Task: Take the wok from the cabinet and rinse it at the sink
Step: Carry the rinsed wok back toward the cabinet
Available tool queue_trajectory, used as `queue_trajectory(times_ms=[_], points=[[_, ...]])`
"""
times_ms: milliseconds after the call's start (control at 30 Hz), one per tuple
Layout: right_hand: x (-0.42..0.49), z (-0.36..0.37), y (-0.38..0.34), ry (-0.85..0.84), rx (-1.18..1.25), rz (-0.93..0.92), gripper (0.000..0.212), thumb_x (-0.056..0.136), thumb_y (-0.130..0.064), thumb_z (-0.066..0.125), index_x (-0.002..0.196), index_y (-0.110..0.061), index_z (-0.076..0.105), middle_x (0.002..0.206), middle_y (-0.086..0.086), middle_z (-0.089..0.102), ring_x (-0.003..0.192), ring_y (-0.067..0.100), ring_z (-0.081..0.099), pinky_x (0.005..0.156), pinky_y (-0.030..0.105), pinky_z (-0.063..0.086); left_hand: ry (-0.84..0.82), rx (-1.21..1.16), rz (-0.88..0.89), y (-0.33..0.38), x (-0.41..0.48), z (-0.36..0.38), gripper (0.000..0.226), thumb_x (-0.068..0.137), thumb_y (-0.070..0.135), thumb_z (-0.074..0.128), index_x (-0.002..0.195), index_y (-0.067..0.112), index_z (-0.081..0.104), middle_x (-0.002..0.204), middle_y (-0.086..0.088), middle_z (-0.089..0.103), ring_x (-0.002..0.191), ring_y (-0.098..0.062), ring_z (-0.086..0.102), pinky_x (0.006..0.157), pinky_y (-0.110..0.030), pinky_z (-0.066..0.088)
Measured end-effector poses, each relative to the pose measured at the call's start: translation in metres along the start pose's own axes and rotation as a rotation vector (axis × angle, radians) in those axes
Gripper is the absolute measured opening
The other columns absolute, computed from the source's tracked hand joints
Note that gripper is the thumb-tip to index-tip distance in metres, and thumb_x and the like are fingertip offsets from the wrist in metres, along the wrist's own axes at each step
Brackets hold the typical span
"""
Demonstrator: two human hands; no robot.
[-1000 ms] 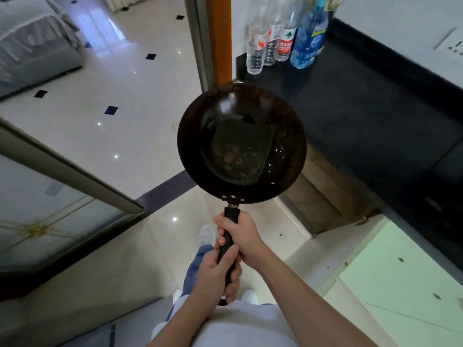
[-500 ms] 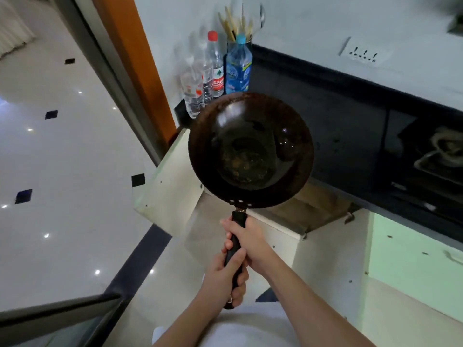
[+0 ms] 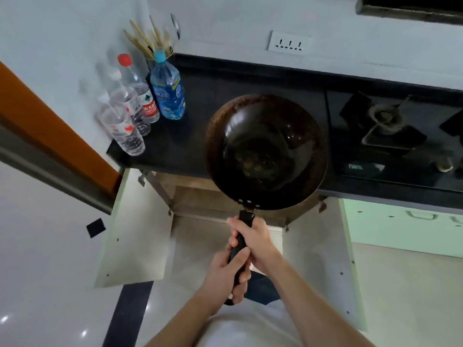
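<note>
Two hands: left hand (image 3: 225,276) and right hand (image 3: 255,242) had fingers closed around the wok (image 3: 266,151) handle.
Done: wok was out of the open cabinet (image 3: 135,229).
Left: rinsing; no sink was in view.

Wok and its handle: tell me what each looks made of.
Wok: looks like dark seasoned steel or iron; glossy highlights, brownish mottled rim, rivets near the handle. Handle: matte black, probably plastic or coated; mostly hidden by the left hand and right hand.

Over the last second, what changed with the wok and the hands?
The person turned from the doorway toward the counter, so the wok now hangs over its edge, with the stove burner in view. Nothing was let go: the left hand and right hand still grip the handle.
</note>
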State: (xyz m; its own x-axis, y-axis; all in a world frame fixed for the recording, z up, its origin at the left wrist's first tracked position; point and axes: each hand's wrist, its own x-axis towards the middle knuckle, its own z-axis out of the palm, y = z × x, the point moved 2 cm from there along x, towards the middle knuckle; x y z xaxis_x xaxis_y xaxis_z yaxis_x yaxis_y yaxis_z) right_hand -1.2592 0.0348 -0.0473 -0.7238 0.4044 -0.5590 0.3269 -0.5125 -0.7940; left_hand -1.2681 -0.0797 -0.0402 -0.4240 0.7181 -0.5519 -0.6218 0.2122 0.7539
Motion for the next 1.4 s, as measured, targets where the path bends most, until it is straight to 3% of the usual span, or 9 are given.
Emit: queue_trajectory(times_ms=[267, 433, 600, 967, 1400], points=[[0.074, -0.021, -0.055, 0.011, 0.07, -0.024, 0.03, 0.096, -0.006, 0.064, 0.068, -0.008, 0.054, 0.058, 0.005, 0.051, 0.047, 0.016, 0.05, 0.054, 0.033, 0.052, -0.007, 0.015, 0.004, 0.053, 0.079, 0.01, 0.03, 0.093, 0.031, 0.054, 0.078, 0.005, 0.052, 0.054, -0.008, 0.046, 0.034, -0.015, 0.037, 0.035, -0.026, 0.035], [0.113, -0.043, -0.087, 0.007, 0.095, -0.008, 0.021, 0.095, -0.006, 0.064, 0.078, -0.006, 0.053, 0.059, 0.005, 0.051, 0.047, 0.015, 0.05, 0.054, 0.034, 0.052, 0.005, 0.056, 0.007, 0.078, 0.127, 0.024, 0.039, 0.086, 0.04, 0.057, 0.071, 0.005, 0.05, 0.05, -0.007, 0.047, 0.031, -0.015, 0.037, 0.035, -0.025, 0.035], [0.139, -0.06, -0.104, 0.016, 0.129, 0.029, 0.023, 0.096, -0.006, 0.063, 0.075, -0.006, 0.053, 0.059, 0.004, 0.052, 0.048, 0.014, 0.051, 0.053, 0.032, 0.052, -0.01, 0.049, -0.004, 0.091, 0.16, 0.034, 0.041, 0.085, 0.04, 0.057, 0.068, 0.005, 0.047, 0.045, -0.004, 0.046, 0.028, -0.014, 0.037, 0.032, -0.021, 0.034], [0.175, -0.065, -0.122, 0.041, 0.156, 0.057, 0.026, 0.095, -0.007, 0.066, 0.07, -0.008, 0.056, 0.059, 0.004, 0.054, 0.049, 0.015, 0.053, 0.059, 0.035, 0.054, -0.025, 0.071, -0.096, 0.119, 0.195, 0.032, 0.041, 0.1, 0.029, 0.047, 0.066, 0.005, 0.046, 0.045, -0.002, 0.044, 0.03, -0.013, 0.034, 0.033, -0.02, 0.031], [0.199, -0.048, -0.126, 0.105, 0.162, 0.076, 0.027, 0.094, -0.009, 0.067, 0.068, -0.009, 0.058, 0.058, 0.005, 0.056, 0.05, 0.016, 0.056, 0.061, 0.037, 0.054, -0.058, 0.054, -0.17, 0.141, 0.212, 0.007, 0.042, 0.092, 0.035, 0.054, 0.063, 0.005, 0.048, 0.045, -0.004, 0.044, 0.029, -0.013, 0.035, 0.031, -0.02, 0.033]])
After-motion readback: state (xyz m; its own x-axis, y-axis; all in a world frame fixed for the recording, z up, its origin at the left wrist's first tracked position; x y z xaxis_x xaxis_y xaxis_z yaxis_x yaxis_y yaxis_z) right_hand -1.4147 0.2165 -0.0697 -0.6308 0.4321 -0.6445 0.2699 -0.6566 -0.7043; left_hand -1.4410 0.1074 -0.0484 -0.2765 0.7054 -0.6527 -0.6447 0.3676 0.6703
